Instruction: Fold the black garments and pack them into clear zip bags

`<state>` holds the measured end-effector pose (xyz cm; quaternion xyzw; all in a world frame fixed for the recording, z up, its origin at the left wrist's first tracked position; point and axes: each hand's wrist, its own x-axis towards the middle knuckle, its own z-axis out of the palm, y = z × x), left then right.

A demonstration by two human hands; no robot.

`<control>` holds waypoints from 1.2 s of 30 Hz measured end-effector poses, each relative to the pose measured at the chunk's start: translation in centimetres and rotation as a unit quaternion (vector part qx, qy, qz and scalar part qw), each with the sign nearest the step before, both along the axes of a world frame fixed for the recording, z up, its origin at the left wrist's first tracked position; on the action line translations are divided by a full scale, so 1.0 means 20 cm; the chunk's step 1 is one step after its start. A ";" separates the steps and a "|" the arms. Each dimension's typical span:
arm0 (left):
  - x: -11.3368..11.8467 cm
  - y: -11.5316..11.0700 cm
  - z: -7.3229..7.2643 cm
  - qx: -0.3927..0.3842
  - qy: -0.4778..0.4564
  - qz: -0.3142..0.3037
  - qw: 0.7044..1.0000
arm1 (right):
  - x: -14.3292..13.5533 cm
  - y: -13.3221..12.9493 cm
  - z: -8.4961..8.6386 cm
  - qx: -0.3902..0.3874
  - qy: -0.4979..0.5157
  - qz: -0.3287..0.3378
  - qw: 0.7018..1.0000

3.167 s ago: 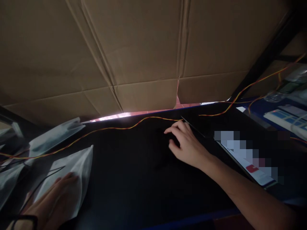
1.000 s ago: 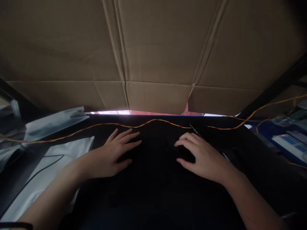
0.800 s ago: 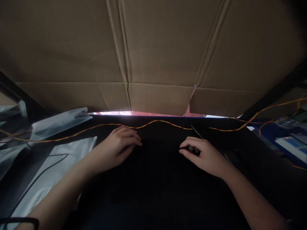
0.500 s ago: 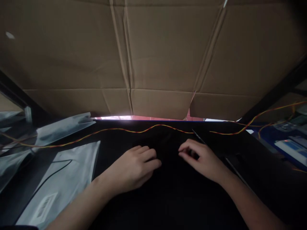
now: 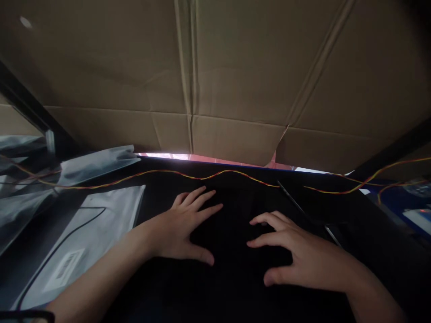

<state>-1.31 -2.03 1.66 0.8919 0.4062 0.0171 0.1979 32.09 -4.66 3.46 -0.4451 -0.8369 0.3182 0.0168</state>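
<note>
My left hand point(image 5: 185, 226) has its fingers spread, palm down, over the black surface point(image 5: 232, 287). My right hand point(image 5: 292, 251) faces it from the other side, fingers apart and slightly bent. I see nothing held in either one. The area between them is too dark to show whether any black thing lies there. A dark flat object point(image 5: 316, 206) with a thin pale edge lies just beyond my right hand. Left of my left hand is a frosted plastic bag point(image 5: 114, 213) with a barcode label point(image 5: 65, 269).
A twisted red and yellow wire point(image 5: 158, 171) runs across the back. Cardboard point(image 5: 242, 67) rises behind it. A thin black cable point(image 5: 63, 240) crosses the bag. More plastic packaging point(image 5: 97, 165) lies at the back left. A blue and white object point(image 5: 419, 219) is at far right.
Both hands have gone from curled fingers to spread ones. My right hand sits lower and nearer to me. The view has shifted and tilted slightly.
</note>
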 end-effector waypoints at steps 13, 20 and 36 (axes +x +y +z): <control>0.01 0.05 -0.14 0.140 0.005 0.053 0.989 | -0.02 0.17 -0.24 0.182 -0.028 -0.097 0.978; 0.04 0.11 -0.13 0.189 -0.041 0.109 0.975 | -0.02 0.26 -0.29 0.259 0.101 -0.195 0.941; 0.02 -0.03 0.17 -0.085 -0.049 -0.089 0.991 | 0.07 0.05 0.05 0.001 0.111 -0.061 0.992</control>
